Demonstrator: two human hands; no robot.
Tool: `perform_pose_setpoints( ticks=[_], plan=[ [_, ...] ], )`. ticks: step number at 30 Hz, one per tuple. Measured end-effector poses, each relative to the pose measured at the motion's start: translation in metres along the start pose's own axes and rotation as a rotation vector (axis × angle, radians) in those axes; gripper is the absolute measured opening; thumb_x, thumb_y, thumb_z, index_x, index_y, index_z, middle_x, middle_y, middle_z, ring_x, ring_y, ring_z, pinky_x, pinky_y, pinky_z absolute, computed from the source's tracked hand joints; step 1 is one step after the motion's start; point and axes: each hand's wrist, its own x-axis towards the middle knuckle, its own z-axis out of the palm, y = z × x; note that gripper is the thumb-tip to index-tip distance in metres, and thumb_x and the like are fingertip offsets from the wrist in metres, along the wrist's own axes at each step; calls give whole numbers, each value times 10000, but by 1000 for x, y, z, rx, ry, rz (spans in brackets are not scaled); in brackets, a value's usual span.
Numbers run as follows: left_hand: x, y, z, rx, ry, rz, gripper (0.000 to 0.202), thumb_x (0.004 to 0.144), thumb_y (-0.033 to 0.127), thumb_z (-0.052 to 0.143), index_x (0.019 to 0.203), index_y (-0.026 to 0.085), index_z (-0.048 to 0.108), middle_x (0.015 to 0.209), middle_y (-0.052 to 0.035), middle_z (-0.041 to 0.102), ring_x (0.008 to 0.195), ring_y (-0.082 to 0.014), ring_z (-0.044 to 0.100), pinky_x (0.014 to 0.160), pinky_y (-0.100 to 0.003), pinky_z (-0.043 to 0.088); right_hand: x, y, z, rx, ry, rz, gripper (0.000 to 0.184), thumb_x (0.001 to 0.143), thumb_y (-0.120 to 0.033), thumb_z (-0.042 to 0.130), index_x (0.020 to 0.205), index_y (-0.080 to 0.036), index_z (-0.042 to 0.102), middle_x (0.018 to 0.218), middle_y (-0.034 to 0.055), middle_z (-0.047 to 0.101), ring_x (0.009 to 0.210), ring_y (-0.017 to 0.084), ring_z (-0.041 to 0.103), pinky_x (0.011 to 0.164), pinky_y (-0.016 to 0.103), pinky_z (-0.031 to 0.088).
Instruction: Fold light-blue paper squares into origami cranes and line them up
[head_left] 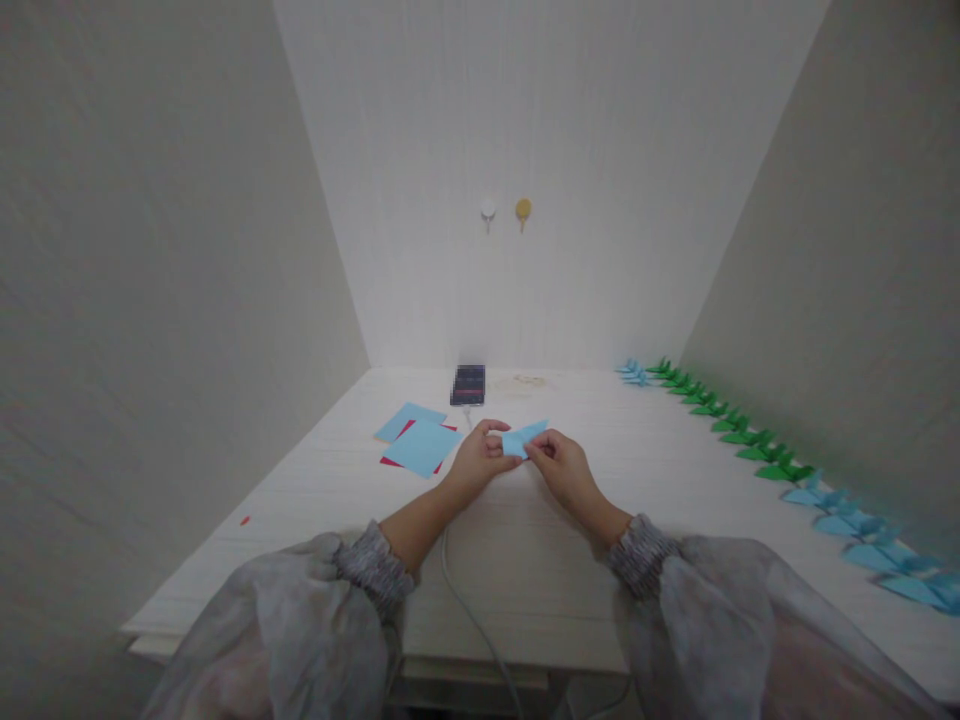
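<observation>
A small folded piece of light blue paper (523,438) is held between both hands just above the middle of the white table (660,480). My left hand (480,460) pinches its left end with fingers curled. My right hand (564,465) pinches its right lower edge with thumb and fingers closed. Both wrists rest near the tabletop, in grey sleeves.
Loose blue and red paper sheets (420,442) lie left of my hands. A dark phone (469,384) with a cable (469,600) lies at the back. A row of folded green paper cranes (731,425) and blue paper cranes (870,530) runs along the right wall. Two hooks (505,211) hang on the back wall.
</observation>
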Motion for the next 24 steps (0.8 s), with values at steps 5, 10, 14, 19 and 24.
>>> perform_pose_setpoints(
  ticks=[5, 10, 14, 19, 24],
  plan=[
    [0, 0, 0, 4, 41, 7, 499, 494, 175, 687, 903, 162, 402, 694, -2, 593, 621, -113, 577, 632, -270, 439, 1, 5, 2, 96, -4, 13, 99, 657, -264, 522, 642, -167, 528, 578, -2, 561, 538, 127, 510, 517, 232, 388],
    [-2, 5, 1, -22, 76, 9, 494, 487, 164, 691, 891, 169, 405, 672, 11, 597, 605, -115, 576, 625, -271, 440, 0, 5, 1, 188, -4, 81, 119, 631, -289, 552, 659, -176, 525, 538, -28, 544, 489, 110, 490, 478, 215, 371],
    [-3, 8, 2, -4, 103, -6, 496, 472, 154, 695, 879, 165, 410, 642, 18, 596, 581, -115, 572, 601, -260, 439, 1, 5, 1, 203, -1, 97, 118, 615, -288, 562, 628, -173, 538, 489, -41, 523, 453, 103, 468, 457, 210, 354],
    [-1, 5, 2, 40, 112, -2, 491, 472, 163, 696, 878, 161, 420, 630, 12, 597, 567, -118, 571, 587, -257, 438, 2, 6, 0, 231, 1, 137, 107, 603, -272, 567, 619, -167, 555, 526, -20, 574, 486, 114, 508, 491, 220, 374],
    [0, 0, 0, 25, 98, 26, 467, 482, 172, 695, 865, 163, 427, 653, 4, 599, 611, -131, 584, 628, -283, 444, 3, 3, 0, 249, -1, 162, 93, 596, -248, 568, 582, -158, 548, 504, -15, 577, 482, 116, 522, 502, 226, 385]
  ],
)
